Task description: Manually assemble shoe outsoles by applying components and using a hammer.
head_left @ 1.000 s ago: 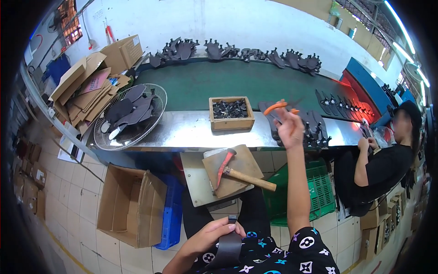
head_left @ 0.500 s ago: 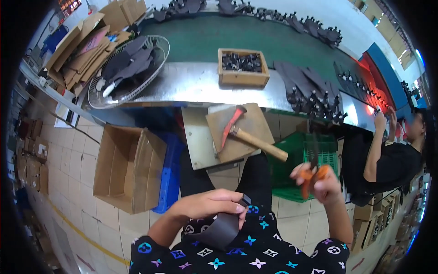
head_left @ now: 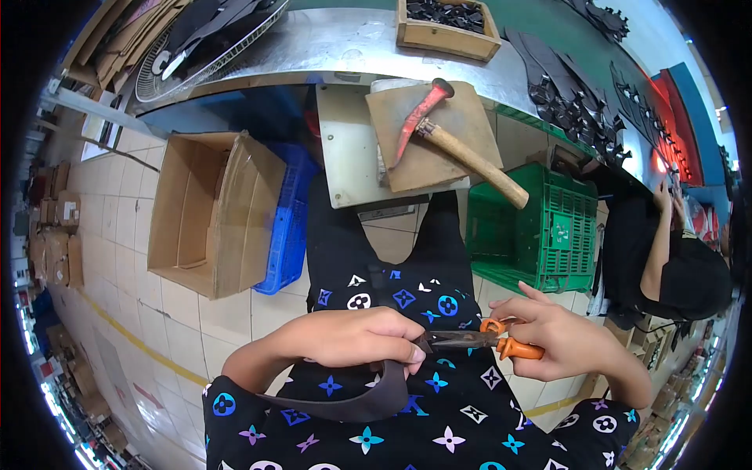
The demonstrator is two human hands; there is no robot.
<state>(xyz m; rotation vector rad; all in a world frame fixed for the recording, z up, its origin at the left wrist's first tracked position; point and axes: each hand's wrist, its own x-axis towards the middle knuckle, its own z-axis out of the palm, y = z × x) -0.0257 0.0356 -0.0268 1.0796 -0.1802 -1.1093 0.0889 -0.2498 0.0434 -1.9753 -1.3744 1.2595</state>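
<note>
A dark grey strip of material (head_left: 360, 403) curves over my lap, its end pinched in my left hand (head_left: 368, 341). My right hand (head_left: 552, 333) is closed on the orange handles of a pair of scissors (head_left: 466, 338). The blades point left and meet the end of the strip beside my left fingertips. Whether they are closed on it is hard to see, as the fingers partly cover that end.
Beyond my knees, a red-headed hammer (head_left: 466, 160) lies on a board (head_left: 392, 106). A cardboard box (head_left: 215, 215) and blue crate (head_left: 286, 235) stand left, a green crate (head_left: 540, 227) right. A wooden tray of black parts (head_left: 446, 43) is on the bench. Another person (head_left: 689, 274) works at far right.
My right hand has brought the scissors down and left, from above the green crate to the strip's end at my left hand. The view has tilted lower.
</note>
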